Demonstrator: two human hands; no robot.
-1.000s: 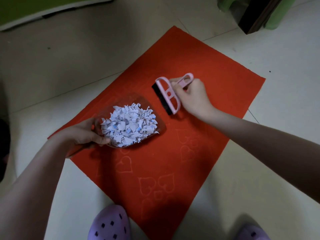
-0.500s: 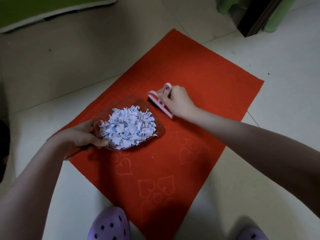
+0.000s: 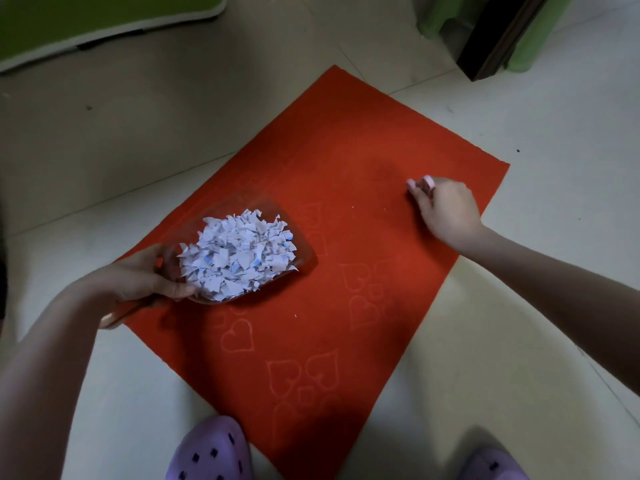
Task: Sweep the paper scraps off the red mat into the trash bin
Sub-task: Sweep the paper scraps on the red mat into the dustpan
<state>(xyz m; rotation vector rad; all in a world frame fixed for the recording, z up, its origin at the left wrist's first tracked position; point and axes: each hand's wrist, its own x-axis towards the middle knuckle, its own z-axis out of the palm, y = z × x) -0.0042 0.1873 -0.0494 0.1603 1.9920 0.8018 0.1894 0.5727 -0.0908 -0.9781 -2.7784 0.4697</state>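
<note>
Though red mat (image 3: 346,341) is nearly bare, no trash bin is in view — dump step looks next.
Clear dustpan (image 3: 306,259) sits on the mat's left side, left hand (image 3: 145,275) gripping its rear edge; paper scraps (image 3: 239,258) piled inside — feather-light, loose, will spill if tilted, so carry level by the handle. Right hand (image 3: 446,209) curled round pink brush (image 3: 424,183), well apart. Couple of specks (image 3: 295,315) lie loose.

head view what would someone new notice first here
The bright red mat lies diagonally across the pale floor, filling the middle of the view. Over its left part is a heap of white paper scraps in a clear dustpan, which the left hand grips at its near-left end. Near the mat's right edge the right hand holds a pink brush, mostly hidden by the fingers.
</note>
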